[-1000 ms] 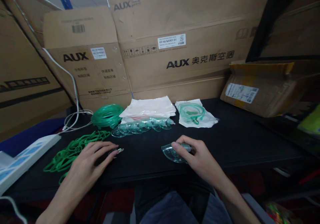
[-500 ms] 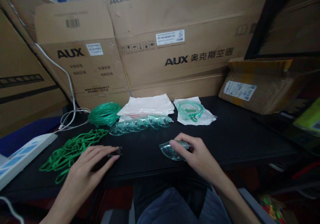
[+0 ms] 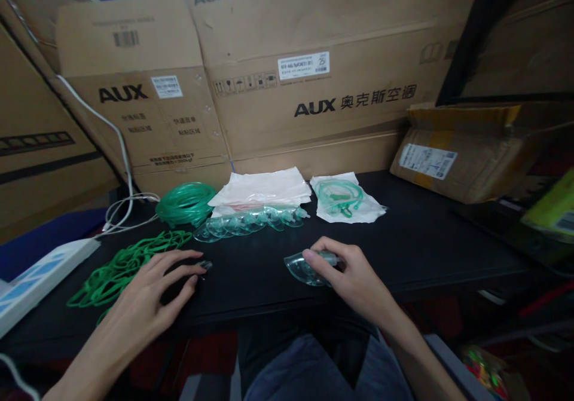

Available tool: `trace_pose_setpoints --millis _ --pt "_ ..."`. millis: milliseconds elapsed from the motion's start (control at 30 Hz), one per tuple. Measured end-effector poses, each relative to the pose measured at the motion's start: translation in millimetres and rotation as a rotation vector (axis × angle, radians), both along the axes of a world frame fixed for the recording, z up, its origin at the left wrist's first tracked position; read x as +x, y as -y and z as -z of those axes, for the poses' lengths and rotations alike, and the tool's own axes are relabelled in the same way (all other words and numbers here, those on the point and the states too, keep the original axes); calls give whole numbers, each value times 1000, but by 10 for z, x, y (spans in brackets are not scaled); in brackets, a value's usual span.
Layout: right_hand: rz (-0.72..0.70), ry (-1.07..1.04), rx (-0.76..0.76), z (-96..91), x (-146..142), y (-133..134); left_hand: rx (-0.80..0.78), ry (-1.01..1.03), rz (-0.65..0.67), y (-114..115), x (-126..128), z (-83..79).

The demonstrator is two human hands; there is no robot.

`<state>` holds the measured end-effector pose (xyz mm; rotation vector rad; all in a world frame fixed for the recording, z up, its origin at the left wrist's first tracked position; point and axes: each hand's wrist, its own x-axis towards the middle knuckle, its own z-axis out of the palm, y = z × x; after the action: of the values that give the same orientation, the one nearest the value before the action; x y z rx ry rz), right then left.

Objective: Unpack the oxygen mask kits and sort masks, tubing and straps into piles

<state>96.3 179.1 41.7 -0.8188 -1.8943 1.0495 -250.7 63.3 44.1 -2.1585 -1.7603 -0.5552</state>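
Observation:
My right hand (image 3: 354, 275) rests on the black table (image 3: 426, 239) with its fingers closed round a clear plastic mask (image 3: 301, 268) near the front edge. My left hand (image 3: 150, 293) lies on the table to the left, fingers curled over a small dark metal piece (image 3: 205, 265) that shows at the fingertips. Just left of that hand lies a heap of green elastic bands (image 3: 121, 263). Behind the hands sits a row of several clear masks (image 3: 249, 220).
A coil of green tubing (image 3: 186, 202), a stack of white bags (image 3: 264, 187) and a bagged mask set (image 3: 343, 199) lie at the back. Big cardboard boxes (image 3: 314, 84) wall the rear. A parcel (image 3: 452, 153) sits right, a white power strip (image 3: 40, 275) left.
My left hand has drawn slightly back and left, its fingers curling more over the small metal piece. The right hand keeps its hold on the mask. The view shifted a little.

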Motion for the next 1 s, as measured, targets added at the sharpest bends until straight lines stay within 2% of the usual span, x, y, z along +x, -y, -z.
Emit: trace_pose_setpoints --millis 167,300,400,500,667,733,833,1000 --pt "6 -35 -23 4 -21 -15 55 4 -24 28 2 -39" --pt "-2 -112 -102 -2 -35 -83 107 52 2 -99 234 -140" --pt "-2 -163 -139 -74 -30 -179 100 56 90 -320 543 -286" --pt "-20 -221 -103 -233 -52 -342 101 43 178 -630 824 -462" --pt "-46 -245 -26 -485 -230 -787 32 42 252 -1184 1010 -642" --pt "-37 -145 32 -503 -312 -975 -6 47 279 -1356 1008 -630" --pt "-14 -40 95 -437 -369 -1181 -53 78 296 -1516 983 -528" --pt "6 90 135 -288 -268 -1288 -109 114 303 -1572 974 -337"
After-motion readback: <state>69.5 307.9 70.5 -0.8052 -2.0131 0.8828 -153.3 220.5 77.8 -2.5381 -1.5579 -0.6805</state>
